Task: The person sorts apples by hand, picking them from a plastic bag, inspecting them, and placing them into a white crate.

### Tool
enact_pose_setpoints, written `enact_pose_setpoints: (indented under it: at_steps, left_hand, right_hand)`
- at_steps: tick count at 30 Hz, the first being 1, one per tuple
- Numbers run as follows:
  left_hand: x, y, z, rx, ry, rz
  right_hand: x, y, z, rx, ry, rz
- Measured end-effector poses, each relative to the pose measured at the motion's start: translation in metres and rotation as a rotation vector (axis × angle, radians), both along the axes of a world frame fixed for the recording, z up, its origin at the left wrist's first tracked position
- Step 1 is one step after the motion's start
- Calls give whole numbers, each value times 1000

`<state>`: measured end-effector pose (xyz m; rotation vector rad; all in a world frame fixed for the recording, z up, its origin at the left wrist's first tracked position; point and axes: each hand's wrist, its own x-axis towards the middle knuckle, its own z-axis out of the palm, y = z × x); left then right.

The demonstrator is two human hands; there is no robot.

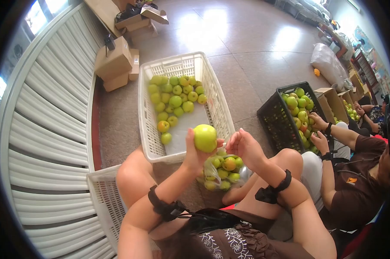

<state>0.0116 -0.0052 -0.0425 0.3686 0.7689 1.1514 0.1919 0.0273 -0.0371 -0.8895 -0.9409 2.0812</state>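
My left hand [195,151] holds a large yellow-green apple [205,138] above the near end of a white plastic crate [221,95]. Just to its right, my right hand [246,147] is raised with its fingers loosely curled and touches no apple that I can see. Several green apples [175,101], a few with a red blush, lie in the far and left part of the crate on a pale liner. Below my hands a clear plastic bag [212,163] full of apples stands between my legs.
A black crate [270,123] of apples stands at the right, where a co-worker's hands [319,140] reach in. Cardboard boxes [113,60] stand at the upper left beside a white radiator [52,129]. Farther right are more boxes [333,103], another person and a white sack [326,62].
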Motion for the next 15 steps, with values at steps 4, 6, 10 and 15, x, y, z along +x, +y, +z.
enact_pose_setpoints:
  at_steps: [4, 6, 10, 15]
  left_hand:
    - [0, 6, 5, -230, -357, 39]
    - [2, 10, -1, -204, -494, -21]
    - [3, 26, -1, -151, -435, -64]
    - [6, 36, 0, -120, -354, -117]
  right_hand:
    - [3, -2, 11, -158, 144, -155]
    - [8, -4, 15, -222, 216, -134]
    - [14, -5, 27, -304, 228, -176]
    - [26, 1, 25, -358, 214, -149]
